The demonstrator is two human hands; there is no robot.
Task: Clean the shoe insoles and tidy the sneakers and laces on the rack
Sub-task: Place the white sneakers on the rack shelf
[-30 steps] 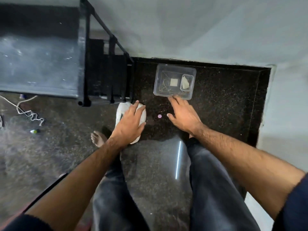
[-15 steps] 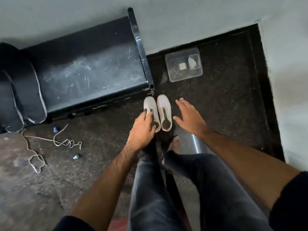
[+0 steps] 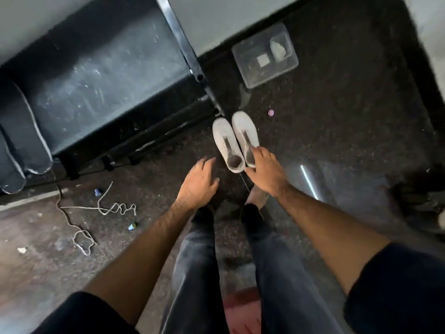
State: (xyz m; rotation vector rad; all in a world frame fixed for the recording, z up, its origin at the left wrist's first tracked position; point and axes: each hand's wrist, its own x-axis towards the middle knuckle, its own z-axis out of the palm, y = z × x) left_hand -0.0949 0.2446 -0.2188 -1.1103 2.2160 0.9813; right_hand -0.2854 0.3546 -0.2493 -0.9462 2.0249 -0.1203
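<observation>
In the middle of the frame, two white sneakers (image 3: 234, 141) stand side by side on the dark floor (image 3: 337, 116), toes toward the black rack (image 3: 101, 75) at the upper left. The right hand (image 3: 266, 171) rests its fingers on the heel opening of the right sneaker; whether they pinch it I cannot tell. The left hand (image 3: 198, 184) hangs spread just left of the pair, touching nothing. White laces (image 3: 96, 213) lie loose at the lower left. A clear plastic box (image 3: 265, 55) sits at the upper right.
</observation>
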